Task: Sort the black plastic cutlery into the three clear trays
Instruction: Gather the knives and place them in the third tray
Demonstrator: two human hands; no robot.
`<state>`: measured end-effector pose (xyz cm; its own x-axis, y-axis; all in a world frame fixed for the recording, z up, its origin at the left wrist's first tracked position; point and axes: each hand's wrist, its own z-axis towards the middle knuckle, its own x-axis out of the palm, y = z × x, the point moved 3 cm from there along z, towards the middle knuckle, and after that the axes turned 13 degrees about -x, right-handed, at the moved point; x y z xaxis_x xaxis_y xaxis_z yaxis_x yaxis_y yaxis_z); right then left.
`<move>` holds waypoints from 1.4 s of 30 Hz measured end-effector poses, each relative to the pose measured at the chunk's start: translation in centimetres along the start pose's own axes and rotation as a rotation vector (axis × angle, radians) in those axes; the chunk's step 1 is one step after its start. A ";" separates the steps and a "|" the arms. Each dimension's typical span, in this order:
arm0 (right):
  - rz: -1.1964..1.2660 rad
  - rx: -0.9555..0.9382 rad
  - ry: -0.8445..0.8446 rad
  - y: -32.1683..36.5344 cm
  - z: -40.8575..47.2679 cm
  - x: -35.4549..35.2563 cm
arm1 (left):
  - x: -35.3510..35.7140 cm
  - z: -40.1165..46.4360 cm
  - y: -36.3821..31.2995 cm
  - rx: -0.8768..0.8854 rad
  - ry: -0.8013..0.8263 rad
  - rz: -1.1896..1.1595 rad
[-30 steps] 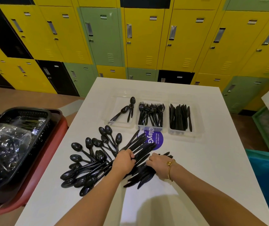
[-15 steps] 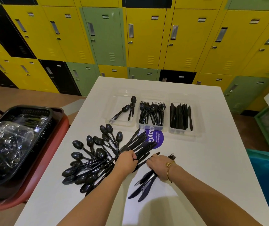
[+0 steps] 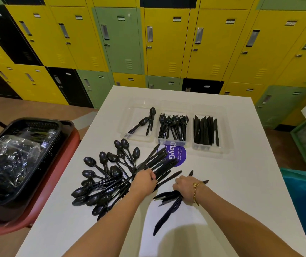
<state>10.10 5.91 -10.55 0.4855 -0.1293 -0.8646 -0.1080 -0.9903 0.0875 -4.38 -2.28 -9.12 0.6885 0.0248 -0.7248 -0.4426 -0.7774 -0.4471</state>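
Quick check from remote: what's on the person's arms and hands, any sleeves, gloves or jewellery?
Both forearms are bare, no sleeves in view, and no gloves. The right hand has a gold chain bracelet with a small bead at the wrist. The left hand and its wrist show nothing worn. No rings can be made out.

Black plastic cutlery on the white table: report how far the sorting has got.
Done: the middle clear tray holds forks, the right clear tray knives, the left clear tray only a few spoons. In hand: the right hand grips a bundle of black plastic knives; the left hand holds the mixed pile. Left: the loose black plastic spoons fanned on the table.
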 end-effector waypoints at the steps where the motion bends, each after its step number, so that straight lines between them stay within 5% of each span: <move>1: 0.014 0.013 0.004 0.0 -0.2 0.1 | 0.0 -0.1 0.0 -0.001 -0.001 -0.005; 11: 0.260 0.219 -0.033 -1.0 -2.6 -0.6 | -0.9 -1.0 -0.5 -0.078 -0.019 -0.196; 15: 0.557 0.434 -0.123 -2.6 -3.9 -1.2 | -2.3 -1.6 -0.9 -0.174 -0.134 -0.574; 21: 0.744 0.476 -0.162 -1.9 -3.6 -3.5 | -3.3 -2.5 -5.4 -0.109 0.149 -1.035; 30: 0.856 0.441 -0.286 -0.8 -2.9 -6.6 | -2.7 -2.3 -7.8 -0.198 0.261 -0.910; 34: 1.123 0.417 -0.354 -0.3 -2.6 -7.7 | -3.2 -3.1 -9.1 -0.208 0.344 -1.143; 37: 1.328 0.400 -0.536 -0.8 -2.5 -9.0 | -4.0 -3.1 -9.0 -0.216 0.341 -1.292; 42: 1.572 0.457 -1.233 -3.1 -3.2 -13.8 | -3.4 -3.0 -9.3 -0.347 0.512 -1.359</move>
<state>6.48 10.57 2.70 -0.9207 -0.3902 -0.0097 -0.0197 0.0218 0.9996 -0.90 2.96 -0.89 0.6063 0.6734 0.4230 0.7903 -0.4509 -0.4149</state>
